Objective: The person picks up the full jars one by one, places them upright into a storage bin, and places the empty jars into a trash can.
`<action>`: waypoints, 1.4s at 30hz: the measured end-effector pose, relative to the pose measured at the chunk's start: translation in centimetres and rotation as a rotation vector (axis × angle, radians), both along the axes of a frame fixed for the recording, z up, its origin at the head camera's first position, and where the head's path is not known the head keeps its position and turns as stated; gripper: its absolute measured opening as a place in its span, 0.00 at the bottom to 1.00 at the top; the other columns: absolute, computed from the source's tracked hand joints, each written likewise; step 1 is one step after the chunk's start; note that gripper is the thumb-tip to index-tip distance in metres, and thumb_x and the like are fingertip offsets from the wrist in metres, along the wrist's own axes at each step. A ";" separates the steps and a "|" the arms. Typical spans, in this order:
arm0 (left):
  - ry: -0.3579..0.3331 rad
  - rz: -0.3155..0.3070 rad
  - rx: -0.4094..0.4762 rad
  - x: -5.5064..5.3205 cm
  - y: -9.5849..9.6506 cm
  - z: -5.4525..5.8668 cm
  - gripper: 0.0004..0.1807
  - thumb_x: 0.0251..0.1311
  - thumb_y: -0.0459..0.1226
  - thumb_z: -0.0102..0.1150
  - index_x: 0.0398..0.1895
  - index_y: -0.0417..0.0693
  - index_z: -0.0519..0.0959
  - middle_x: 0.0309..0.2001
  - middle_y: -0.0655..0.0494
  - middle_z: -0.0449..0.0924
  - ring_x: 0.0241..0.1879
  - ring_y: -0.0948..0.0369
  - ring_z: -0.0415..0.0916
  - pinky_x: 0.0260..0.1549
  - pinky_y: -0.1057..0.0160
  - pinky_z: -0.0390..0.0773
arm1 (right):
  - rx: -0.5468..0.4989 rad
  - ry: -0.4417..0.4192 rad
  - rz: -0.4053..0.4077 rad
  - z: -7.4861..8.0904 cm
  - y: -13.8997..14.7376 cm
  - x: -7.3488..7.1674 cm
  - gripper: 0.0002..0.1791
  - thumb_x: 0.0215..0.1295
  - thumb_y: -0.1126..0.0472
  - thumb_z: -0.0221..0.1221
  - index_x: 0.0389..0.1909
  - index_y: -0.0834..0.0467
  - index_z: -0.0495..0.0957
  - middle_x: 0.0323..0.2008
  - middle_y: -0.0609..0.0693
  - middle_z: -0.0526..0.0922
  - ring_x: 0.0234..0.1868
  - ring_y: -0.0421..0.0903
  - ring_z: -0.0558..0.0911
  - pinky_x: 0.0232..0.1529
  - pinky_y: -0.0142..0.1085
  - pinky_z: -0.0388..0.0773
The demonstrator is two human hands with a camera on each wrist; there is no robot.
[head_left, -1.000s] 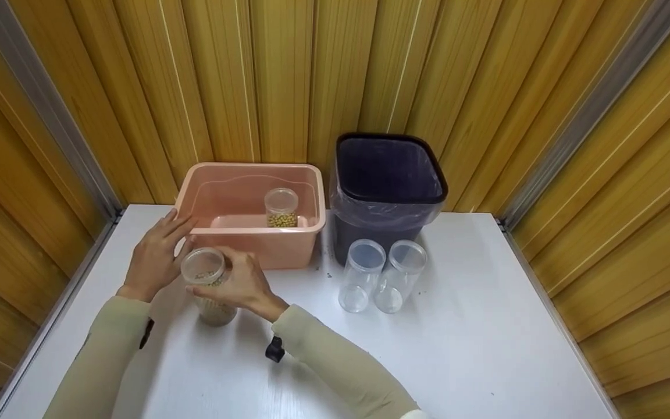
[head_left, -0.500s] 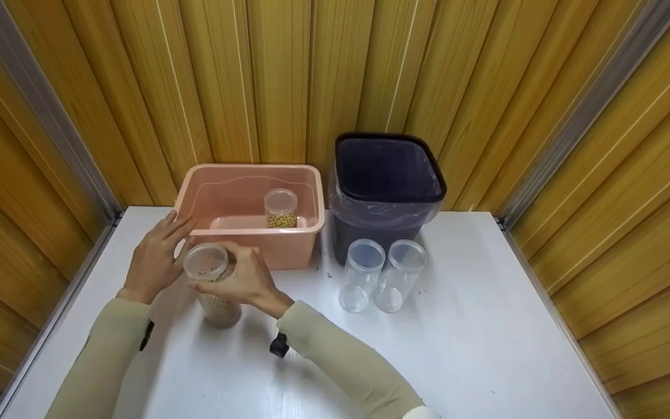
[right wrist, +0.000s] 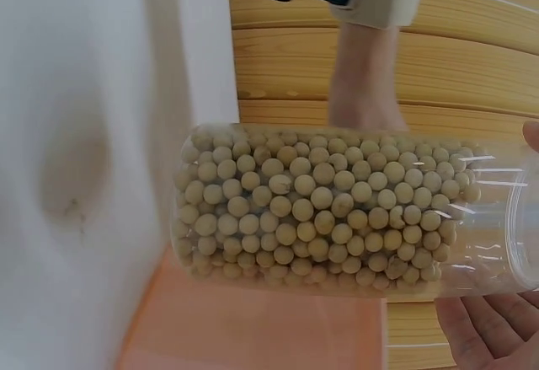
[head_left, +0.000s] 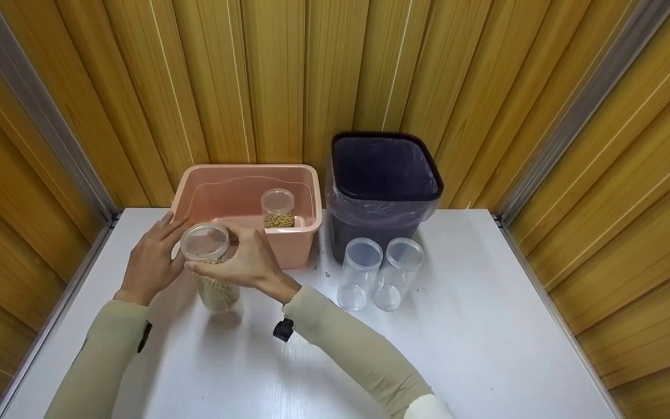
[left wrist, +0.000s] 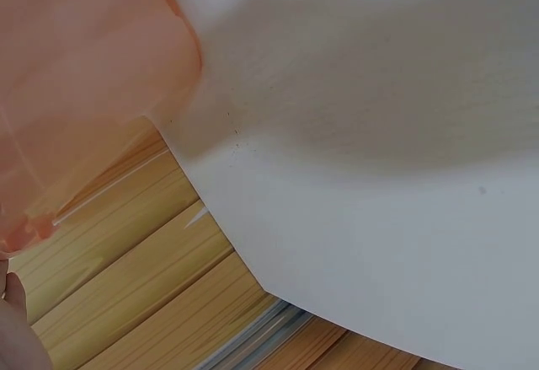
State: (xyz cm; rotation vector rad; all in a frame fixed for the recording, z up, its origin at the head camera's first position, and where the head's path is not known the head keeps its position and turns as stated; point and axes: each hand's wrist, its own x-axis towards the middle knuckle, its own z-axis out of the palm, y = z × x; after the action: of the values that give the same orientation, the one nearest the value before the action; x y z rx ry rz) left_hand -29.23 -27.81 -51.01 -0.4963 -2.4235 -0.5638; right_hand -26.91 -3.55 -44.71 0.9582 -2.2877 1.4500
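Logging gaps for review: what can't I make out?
Head: inner jar, base hidden by front wall of pink tub.
Head: dark bin, bottom hidden by near rim.
Right wrist: held jar, top cut off by right edge.
Left wrist: left grip, mostly cut off by left edge.

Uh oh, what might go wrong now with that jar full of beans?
It might slip: the fingers of the right hand hold the jar of beans near its top, with its base off the table, so beans could spill. It could also bump the pink tub, which is close to it. And the right sleeve might knock the two empty jars standing nearby.
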 end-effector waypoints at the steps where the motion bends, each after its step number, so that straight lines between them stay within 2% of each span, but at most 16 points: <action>1: -0.001 0.002 -0.002 0.0 0.0 0.1 0.32 0.60 0.27 0.72 0.70 0.42 0.79 0.70 0.41 0.79 0.74 0.36 0.70 0.67 0.27 0.71 | -0.001 0.004 -0.003 0.5 0.1 -0.1 0.36 0.49 0.44 0.83 0.57 0.56 0.85 0.45 0.49 0.92 0.43 0.39 0.90 0.44 0.20 0.81; 5: 0.004 0.011 -0.016 0.1 -0.1 0.1 0.30 0.60 0.28 0.72 0.69 0.41 0.80 0.68 0.40 0.80 0.74 0.35 0.70 0.68 0.28 0.71 | -0.006 0.020 -0.014 2.2 0.4 -0.3 0.35 0.49 0.43 0.83 0.55 0.56 0.86 0.44 0.49 0.93 0.40 0.30 0.86 0.43 0.21 0.81; 8: 0.010 0.014 -0.021 0.0 0.0 0.1 0.27 0.64 0.33 0.72 0.67 0.42 0.81 0.68 0.40 0.81 0.74 0.36 0.70 0.69 0.29 0.71 | -0.022 0.026 -0.005 3.4 0.5 -0.6 0.34 0.49 0.43 0.83 0.55 0.55 0.86 0.43 0.48 0.93 0.39 0.27 0.85 0.41 0.22 0.82; 9: 0.012 0.012 -0.024 0.0 0.0 0.0 0.26 0.66 0.34 0.72 0.67 0.43 0.81 0.68 0.40 0.81 0.74 0.36 0.70 0.69 0.29 0.70 | -0.018 0.030 -0.009 3.8 0.6 -0.7 0.34 0.50 0.43 0.82 0.55 0.54 0.86 0.43 0.47 0.93 0.38 0.26 0.85 0.44 0.21 0.80; 15: 0.026 -0.001 -0.020 0.0 0.0 0.0 0.22 0.71 0.36 0.67 0.66 0.43 0.82 0.67 0.41 0.82 0.73 0.36 0.71 0.67 0.29 0.72 | -0.018 0.027 -0.014 6.0 0.9 -1.3 0.34 0.51 0.43 0.82 0.55 0.56 0.86 0.42 0.48 0.93 0.37 0.27 0.85 0.43 0.23 0.81; 16: 0.028 -0.001 -0.019 0.0 -0.1 0.0 0.22 0.71 0.36 0.67 0.66 0.43 0.82 0.67 0.41 0.82 0.73 0.36 0.71 0.67 0.29 0.72 | -0.025 0.025 -0.006 6.4 0.9 -1.5 0.34 0.51 0.44 0.82 0.54 0.57 0.86 0.42 0.50 0.93 0.38 0.28 0.86 0.39 0.24 0.83; 18: 0.030 0.002 -0.017 0.1 -0.1 0.1 0.22 0.71 0.36 0.67 0.66 0.44 0.83 0.67 0.41 0.82 0.73 0.37 0.72 0.67 0.29 0.73 | -0.018 0.031 -0.007 7.1 0.9 -1.7 0.34 0.51 0.43 0.82 0.54 0.58 0.86 0.42 0.51 0.93 0.38 0.30 0.86 0.39 0.25 0.83; 26: -0.010 0.015 -0.022 0.1 0.2 0.3 0.23 0.74 0.39 0.65 0.68 0.41 0.81 0.69 0.42 0.80 0.76 0.39 0.69 0.71 0.32 0.70 | -0.042 -0.005 -0.011 9.8 1.0 -2.6 0.35 0.51 0.43 0.82 0.56 0.57 0.86 0.44 0.48 0.92 0.40 0.32 0.87 0.40 0.27 0.84; 30: -0.005 0.008 -0.016 0.2 0.2 0.3 0.24 0.73 0.39 0.65 0.69 0.42 0.81 0.69 0.43 0.81 0.75 0.38 0.70 0.70 0.31 0.71 | -0.058 -0.040 -0.021 10.8 0.9 -3.0 0.35 0.51 0.45 0.82 0.56 0.58 0.85 0.44 0.48 0.92 0.40 0.33 0.87 0.40 0.27 0.85; 35: 0.002 0.008 -0.016 0.3 0.2 0.4 0.24 0.71 0.37 0.67 0.68 0.43 0.82 0.69 0.43 0.81 0.74 0.37 0.70 0.66 0.28 0.73 | 0.002 -0.061 -0.053 11.7 0.5 -3.7 0.37 0.51 0.42 0.82 0.58 0.58 0.84 0.46 0.47 0.92 0.41 0.34 0.87 0.41 0.26 0.84; 42: 0.006 0.000 -0.007 0.3 0.5 0.6 0.23 0.71 0.37 0.67 0.67 0.41 0.82 0.67 0.40 0.82 0.73 0.35 0.72 0.64 0.28 0.74 | 0.023 -0.075 -0.123 12.1 0.3 -5.5 0.38 0.52 0.40 0.80 0.59 0.58 0.83 0.46 0.47 0.91 0.41 0.36 0.87 0.40 0.26 0.83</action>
State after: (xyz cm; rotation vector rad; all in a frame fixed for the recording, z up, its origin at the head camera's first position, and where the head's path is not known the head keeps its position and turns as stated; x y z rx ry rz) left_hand -28.94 -27.35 -50.42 -0.4999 -2.4202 -0.5532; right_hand -32.42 -3.24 -32.62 0.7673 -2.3758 1.4337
